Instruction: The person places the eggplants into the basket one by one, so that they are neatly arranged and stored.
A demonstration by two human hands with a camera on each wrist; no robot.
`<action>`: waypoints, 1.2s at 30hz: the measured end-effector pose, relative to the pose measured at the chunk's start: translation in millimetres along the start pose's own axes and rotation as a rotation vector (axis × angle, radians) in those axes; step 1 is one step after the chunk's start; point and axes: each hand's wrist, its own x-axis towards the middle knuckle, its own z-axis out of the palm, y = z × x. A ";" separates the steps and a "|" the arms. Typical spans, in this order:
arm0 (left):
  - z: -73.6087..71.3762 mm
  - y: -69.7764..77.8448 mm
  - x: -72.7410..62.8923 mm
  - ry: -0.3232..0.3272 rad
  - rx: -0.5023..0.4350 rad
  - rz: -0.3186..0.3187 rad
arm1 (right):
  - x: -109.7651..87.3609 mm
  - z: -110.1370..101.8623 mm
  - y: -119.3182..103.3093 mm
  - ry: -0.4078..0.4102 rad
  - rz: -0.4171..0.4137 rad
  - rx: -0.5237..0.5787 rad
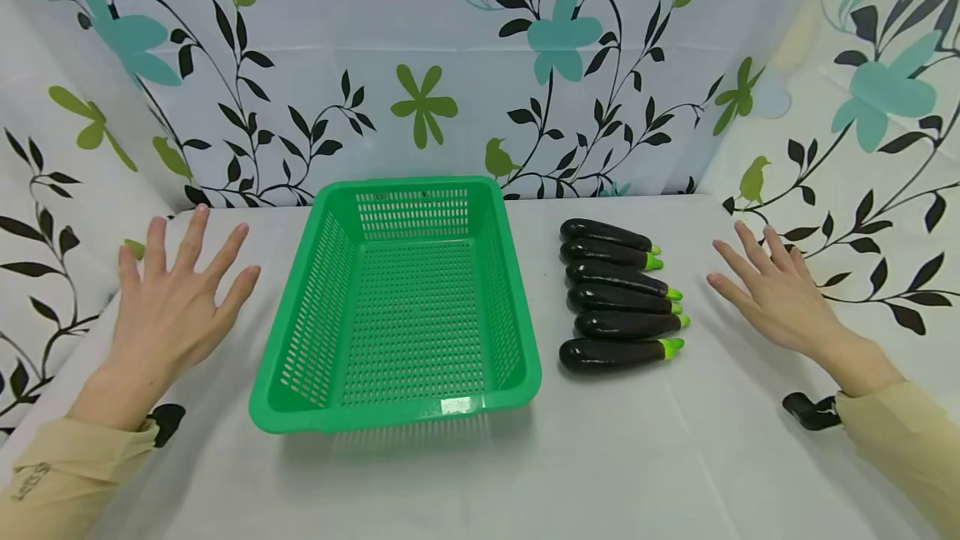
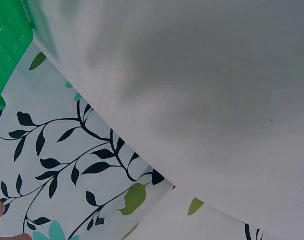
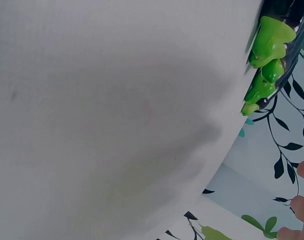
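Note:
My left hand (image 1: 168, 302), fingers spread and holding nothing, is to the left of a green plastic basket (image 1: 258, 411). The basket has perforated walls and nothing inside it. To its right several dark eggplants (image 1: 618, 324) with bright green stem ends lie in a column, stems pointing right. My right hand (image 1: 783, 294) is right of the stems, fingers extended and apart from them. In the left wrist view the basket's side (image 2: 9, 45) shows at the upper left. The right wrist view catches the green stem ends (image 3: 272, 42) at the upper right and a few fingertips (image 3: 302, 205).
A white cloth covers the table (image 1: 600, 457). Behind it and at both sides hangs a curtain (image 1: 315, 23) printed with leaves, flowers and birds. Black straps (image 1: 810, 411) show at both wrists, beside beige sleeves (image 1: 900, 448).

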 end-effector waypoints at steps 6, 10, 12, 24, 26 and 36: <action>4.3 8.1 3.2 -0.006 -0.080 -0.001 | 4.4 -0.6 -10.8 -0.005 -0.027 0.078; 7.3 15.3 5.8 0.006 -0.207 0.004 | 11.2 -1.4 -20.1 0.001 -0.057 0.136; 8.4 20.0 8.8 0.013 -0.276 0.002 | 15.2 -1.7 -26.1 0.011 -0.074 0.162; 17.8 55.5 18.7 -0.024 -0.870 -0.155 | 3.4 6.5 -71.3 0.175 -0.232 0.331; 20.2 58.7 18.5 -0.027 -0.954 -0.182 | -0.2 7.7 -77.5 0.224 -0.295 0.360; 25.1 67.4 15.7 0.074 -1.145 -0.250 | -14.3 16.9 -97.2 0.251 -0.506 0.502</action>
